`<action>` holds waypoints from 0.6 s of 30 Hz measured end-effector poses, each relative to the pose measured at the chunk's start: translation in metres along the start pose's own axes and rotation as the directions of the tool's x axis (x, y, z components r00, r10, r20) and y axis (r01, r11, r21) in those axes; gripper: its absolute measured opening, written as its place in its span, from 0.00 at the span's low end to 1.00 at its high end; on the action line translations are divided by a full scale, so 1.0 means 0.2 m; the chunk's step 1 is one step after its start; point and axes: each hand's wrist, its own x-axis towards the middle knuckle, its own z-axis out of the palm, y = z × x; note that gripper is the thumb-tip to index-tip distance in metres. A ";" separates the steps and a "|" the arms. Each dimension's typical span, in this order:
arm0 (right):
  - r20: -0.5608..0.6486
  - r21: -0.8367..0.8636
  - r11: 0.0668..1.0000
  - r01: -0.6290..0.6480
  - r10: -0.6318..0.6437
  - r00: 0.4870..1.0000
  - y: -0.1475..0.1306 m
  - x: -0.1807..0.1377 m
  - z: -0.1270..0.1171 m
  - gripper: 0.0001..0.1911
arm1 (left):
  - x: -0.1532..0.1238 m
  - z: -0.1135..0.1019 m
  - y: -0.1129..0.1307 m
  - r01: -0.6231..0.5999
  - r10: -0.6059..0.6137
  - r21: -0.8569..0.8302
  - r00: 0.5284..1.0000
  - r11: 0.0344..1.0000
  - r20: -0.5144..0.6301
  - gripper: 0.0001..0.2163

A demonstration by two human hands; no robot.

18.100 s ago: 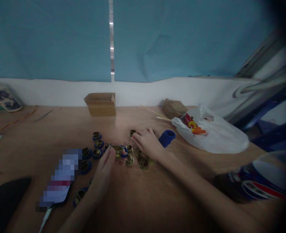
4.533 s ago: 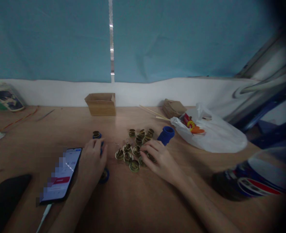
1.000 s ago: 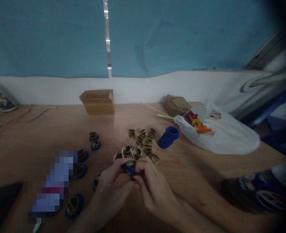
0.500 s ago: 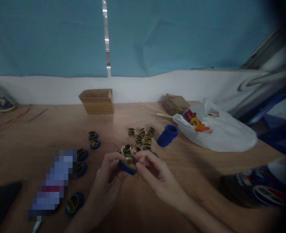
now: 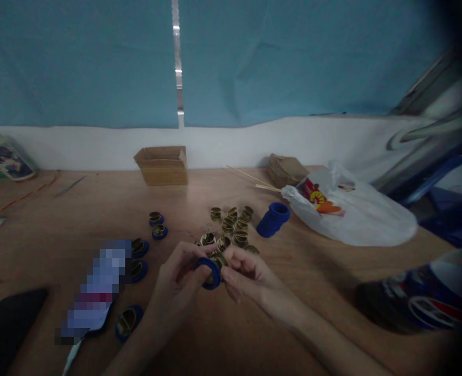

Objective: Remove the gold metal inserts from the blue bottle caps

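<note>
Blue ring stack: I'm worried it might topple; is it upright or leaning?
Leaning: the blue ring stack has its top farther right than its base.

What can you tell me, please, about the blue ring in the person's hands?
The blue ring is a thick, round band, apparently plastic or rubber, with an open centre. It is held tilted, nearly on edge, by the left hand, whose thumb touches its left side. Just behind its upper right rim is a brass-coloured part in the right hand; whether they interlock cannot be told.
</note>
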 end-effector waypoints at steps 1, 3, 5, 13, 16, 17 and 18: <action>-0.002 -0.002 1.000 -0.004 0.004 1.000 0.00 0.00 0.00 0.16 | 0.00 0.00 0.00 -0.005 0.005 0.012 1.000 1.000 -0.007 0.02; -0.012 -0.006 1.000 -0.013 0.013 1.000 0.00 0.00 0.01 0.16 | 0.00 0.01 0.00 -0.012 0.013 0.029 1.000 1.000 -0.017 0.01; -0.023 -0.014 1.000 -0.018 0.018 1.000 0.00 0.00 0.01 0.16 | 0.00 0.01 0.00 -0.006 0.006 0.031 1.000 0.999 -0.016 0.01; -0.028 -0.031 0.999 -0.015 0.014 1.000 0.00 0.00 0.01 0.17 | 0.00 0.01 -0.02 -0.012 0.013 0.051 1.000 0.999 -0.024 0.02; -0.022 -0.027 1.000 -0.002 0.002 1.000 0.00 0.00 0.01 0.16 | 0.00 0.01 -0.02 -0.021 0.022 0.060 1.000 0.998 -0.011 0.02; -0.019 -0.032 0.999 0.002 -0.002 1.000 0.00 0.00 0.01 0.16 | 0.00 0.01 -0.02 -0.024 0.025 0.062 1.000 0.998 -0.007 0.02; -0.017 -0.039 0.999 0.005 -0.006 1.000 0.00 0.00 0.01 0.17 | 0.00 0.01 -0.02 -0.025 0.025 0.063 1.000 0.998 -0.009 0.02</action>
